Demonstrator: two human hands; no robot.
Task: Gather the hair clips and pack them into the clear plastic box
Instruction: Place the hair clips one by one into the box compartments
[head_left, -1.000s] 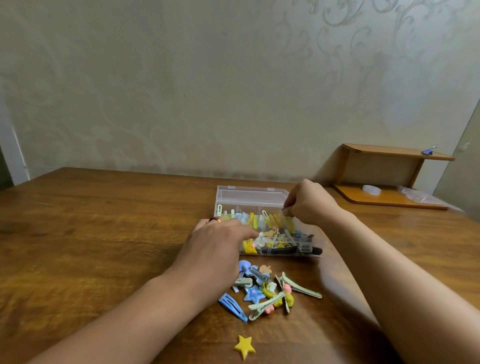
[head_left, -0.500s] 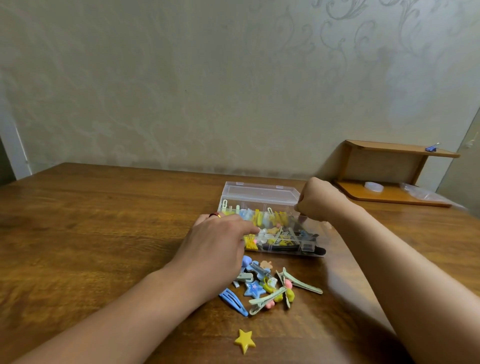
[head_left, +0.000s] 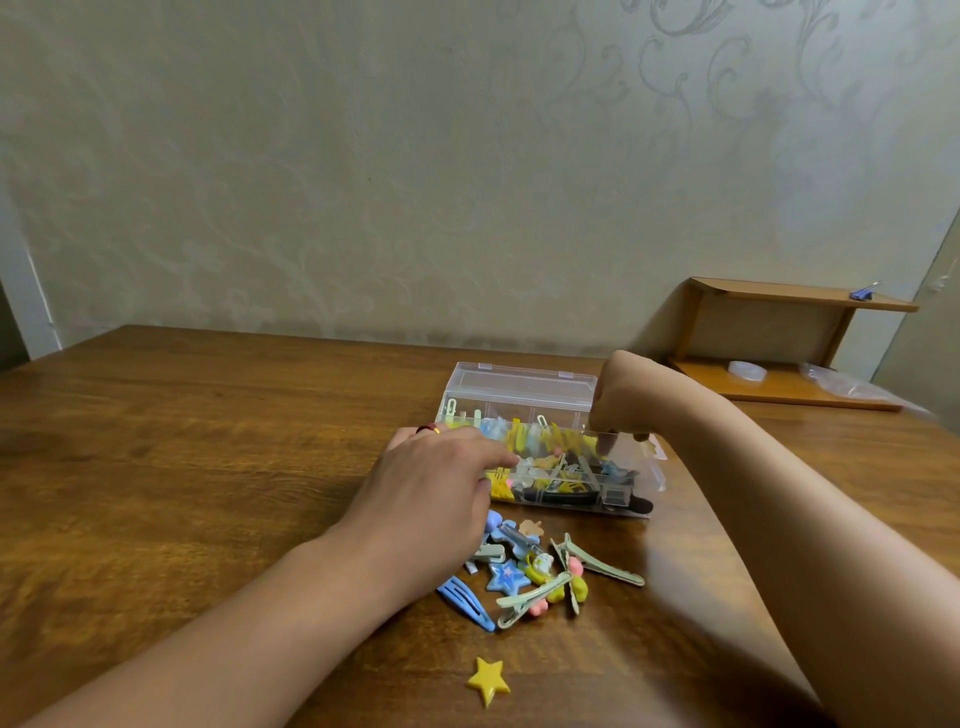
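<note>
The clear plastic box (head_left: 524, 395) stands open on the wooden tabletop (head_left: 208, 441), lid raised at the far side, compartments filled with yellow, blue and dark hair clips. The left hand (head_left: 431, 499) rests at the box's near-left corner, its fingers (head_left: 493, 457) extended over the rim and close together; whether they hold a clip cannot be told. The right hand (head_left: 623, 400) hangs over the box's right end, fingers curled downward into a compartment; what they pinch cannot be told. A loose pile of hair clips (head_left: 540, 571) lies just in front of the box. A yellow star clip (head_left: 488, 679) lies apart, nearer the person.
</note>
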